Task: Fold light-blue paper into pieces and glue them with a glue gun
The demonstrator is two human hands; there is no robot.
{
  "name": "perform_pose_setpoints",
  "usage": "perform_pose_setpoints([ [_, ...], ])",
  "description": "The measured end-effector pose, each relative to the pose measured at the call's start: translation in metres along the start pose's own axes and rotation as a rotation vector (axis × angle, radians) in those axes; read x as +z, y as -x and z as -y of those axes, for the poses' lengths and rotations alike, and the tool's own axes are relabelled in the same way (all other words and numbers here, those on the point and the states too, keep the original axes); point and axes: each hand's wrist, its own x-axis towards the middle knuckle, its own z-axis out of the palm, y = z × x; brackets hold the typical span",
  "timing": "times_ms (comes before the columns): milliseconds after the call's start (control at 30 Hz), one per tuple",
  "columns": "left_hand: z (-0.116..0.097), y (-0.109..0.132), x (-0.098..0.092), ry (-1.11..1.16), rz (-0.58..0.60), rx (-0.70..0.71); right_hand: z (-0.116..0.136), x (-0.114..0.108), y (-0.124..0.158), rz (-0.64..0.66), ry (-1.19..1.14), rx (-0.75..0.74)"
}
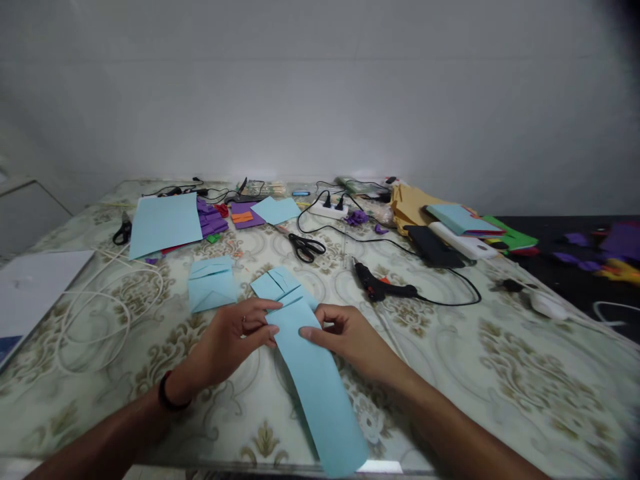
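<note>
A long light-blue paper strip [320, 393] lies on the patterned table [500, 373], running from the front edge up to a pleated, folded end [280, 283]. My left hand [235, 337] presses on the strip's left edge near the folds, fingers laid over the paper. My right hand [345, 333] pinches the strip's right edge with thumb and fingers curled. A black band sits on my left wrist [167, 393]. A second folded light-blue piece [211, 285] lies just left of my hands.
Black scissors [306, 248] and a black glue gun [383, 287] with its cord lie beyond my hands. A large blue sheet [165, 223], purple paper pieces [213, 220], a power strip [327, 209], stacked coloured papers [463, 223] and a white cable coil [100, 307] surround the area.
</note>
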Motion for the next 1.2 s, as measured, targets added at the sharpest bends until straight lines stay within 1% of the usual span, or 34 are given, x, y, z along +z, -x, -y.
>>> perform_pose_setpoints([
  [100,0.000,0.001,0.000,0.001,0.002,0.002,0.003,0.001,0.001,0.006,-0.010,-0.021],
  [200,0.001,0.001,0.001,0.027,0.029,-0.003,0.003,0.002,0.001,0.026,-0.006,-0.066],
  [267,0.003,0.002,0.002,0.047,0.044,-0.010,0.001,0.003,0.000,0.015,-0.013,-0.079],
  [433,0.004,0.002,0.004,0.067,0.047,-0.027,-0.003,0.004,-0.001,-0.031,-0.035,-0.064],
  [700,0.009,0.003,0.004,0.070,0.062,-0.002,0.000,0.006,0.000,-0.047,-0.031,-0.056],
  [1200,0.011,0.003,0.002,0.100,0.083,0.014,-0.005,0.005,0.000,0.003,-0.056,-0.070],
])
